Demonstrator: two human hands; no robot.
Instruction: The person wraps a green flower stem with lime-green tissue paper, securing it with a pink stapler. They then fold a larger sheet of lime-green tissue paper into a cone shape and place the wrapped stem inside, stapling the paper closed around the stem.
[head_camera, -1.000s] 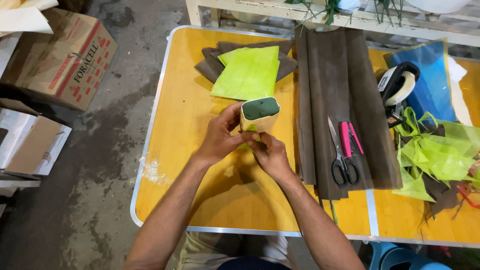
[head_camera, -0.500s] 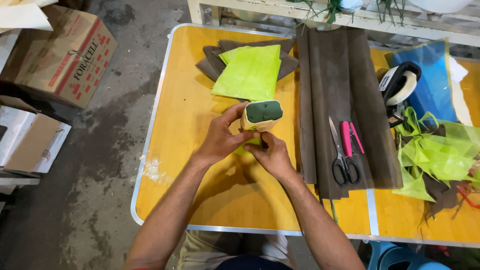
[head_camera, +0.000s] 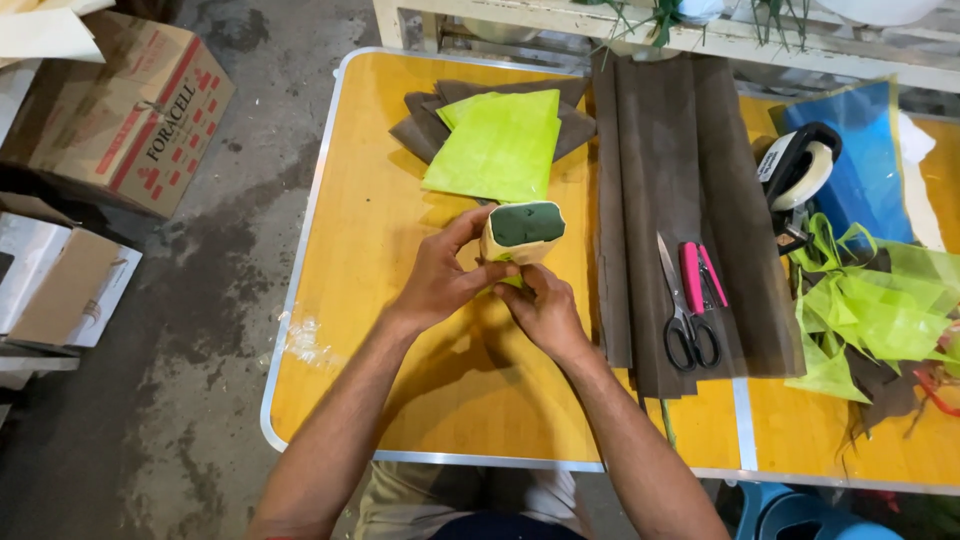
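Both of my hands hold a dark green foam block (head_camera: 527, 223) wrapped in pale yellow film, lifted a little above the yellow table (head_camera: 350, 300). My left hand (head_camera: 440, 275) grips its left side, thumb up against the wrap. My right hand (head_camera: 545, 310) pinches the wrap at the block's lower edge. Just beyond the block lie lime-green paper sheets (head_camera: 500, 145) on brown sheets (head_camera: 425, 125).
Long brown paper sheets (head_camera: 680, 190) run down the table, with scissors (head_camera: 685, 320) and a pink tool (head_camera: 700, 275) on them. A tape dispenser (head_camera: 800, 175), blue sheet (head_camera: 860, 160) and crumpled lime scraps (head_camera: 870, 320) sit right. Cardboard boxes (head_camera: 130, 105) stand on the floor left.
The wrapped block has tipped and shifted slightly right, its green top turned more toward me. My fingers have regripped along its lower edge.
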